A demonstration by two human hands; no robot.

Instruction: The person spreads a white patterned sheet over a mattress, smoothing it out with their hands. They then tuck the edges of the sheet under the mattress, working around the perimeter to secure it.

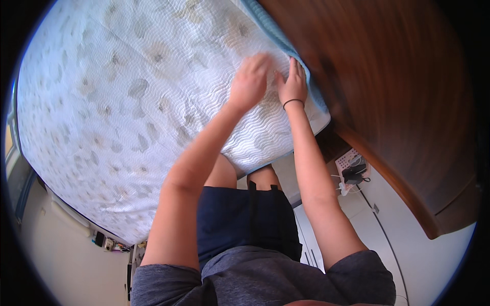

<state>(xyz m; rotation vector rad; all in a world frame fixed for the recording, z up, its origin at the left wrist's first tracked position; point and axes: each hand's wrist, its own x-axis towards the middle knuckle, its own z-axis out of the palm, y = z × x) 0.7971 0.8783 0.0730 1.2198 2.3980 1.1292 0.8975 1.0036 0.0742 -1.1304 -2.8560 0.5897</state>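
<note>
A white quilted bed cover (145, 99) with a floral print and wavy stitching spreads over the mattress before me. Its blue edging (275, 32) runs along the wooden headboard (386, 76). My right hand (294, 86), with a dark band at the wrist, lies flat by that edging, thumb apart from the fingers. Just left of it is my left hand (250, 82), blurred, over the cover; its fingers are hard to make out, and whether it touches the fabric is unclear. Ripples crease the cover below both hands.
My knees are against or on the bed's near edge. To the right, below the headboard, a pink perforated basket (350, 168) holds a dark adapter and white cables. Small items (109, 244) sit on a surface at lower left, beside a pale wall (72, 264).
</note>
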